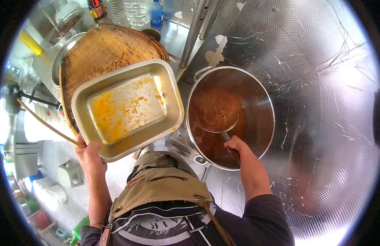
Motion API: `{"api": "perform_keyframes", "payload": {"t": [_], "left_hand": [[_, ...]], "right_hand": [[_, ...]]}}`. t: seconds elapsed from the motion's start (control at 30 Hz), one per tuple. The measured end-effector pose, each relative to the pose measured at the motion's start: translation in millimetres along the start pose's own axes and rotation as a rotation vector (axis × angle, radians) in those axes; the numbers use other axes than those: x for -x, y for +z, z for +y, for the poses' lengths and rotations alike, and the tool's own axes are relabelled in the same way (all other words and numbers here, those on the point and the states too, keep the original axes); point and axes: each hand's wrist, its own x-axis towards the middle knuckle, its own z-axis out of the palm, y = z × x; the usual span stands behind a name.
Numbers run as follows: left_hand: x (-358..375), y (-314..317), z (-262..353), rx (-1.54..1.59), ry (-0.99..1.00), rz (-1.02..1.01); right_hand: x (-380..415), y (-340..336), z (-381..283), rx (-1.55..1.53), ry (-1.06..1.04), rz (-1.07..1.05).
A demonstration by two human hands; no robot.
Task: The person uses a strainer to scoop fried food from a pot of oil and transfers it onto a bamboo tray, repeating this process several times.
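My left hand point(91, 155) is closed on the near left corner of a rectangular metal pan point(167, 86), which is tilted and streaked with yellow-orange liquid. A thin wooden stick point(48, 122) runs from the left up to this hand. My right hand point(236, 146) grips the handle of a round strainer point(238, 119) inside a deep steel pot point(261, 102). Brown, noodle-like pieces point(222, 112) lie in the strainer. Dark reddish-brown liquid point(210, 147) covers the pot's bottom. The pan is left of the pot, near its rim.
Behind the pan, a woven bamboo tray point(104, 43) carries more brown strips point(114, 63). Clear bottles point(136, 12) and a blue bottle point(156, 14) stand at the back. A metal post point(194, 33) rises behind the pot. Foil-like sheeting point(321, 102) covers the right side.
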Motion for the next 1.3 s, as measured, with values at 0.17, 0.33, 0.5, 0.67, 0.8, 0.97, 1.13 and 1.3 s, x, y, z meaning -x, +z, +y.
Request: {"api": "perform_keyframes", "payload": {"t": [0.17,0.33,0.5,0.67,0.8,0.97,1.13,1.3], "left_hand": [[-1.4,-10.1,-0.7,0.008,0.01,0.002],[-9.8,-6.1,2.5,0.007,-0.006,-0.006],[-28.3,-26.1,-16.0,-0.032,-0.027,-0.102],[-35.5,-15.1,-15.0,-0.033,-0.054,-0.112],[-38.5,-24.1,-15.0,-0.02,-0.04,-0.132],[-21.8,-14.1,-7.2,0.03,-0.005,-0.062],[-18.8,-32.9,-15.1,-0.032,0.024,-0.018],[-14.9,-38.3,-12.9,-0.065,0.016,0.032]], "right_hand": [[-4.4,0.5,33.6,-0.181,-0.065,0.033],[81.4,-17.5,17.2,-0.176,-0.072,0.1],[142.7,-30.6,13.2,-0.204,-0.085,0.135],[135.6,-43.4,10.3,-0.04,-0.048,0.136],[102.6,-41.4,0.6,0.1,-0.01,0.027],[78.2,-40.2,-10.7,0.305,0.062,-0.061],[59.1,-41.6,-12.7,0.475,0.021,-0.127],[18.7,-29.4,18.5,0.528,0.026,-0.068]]}}
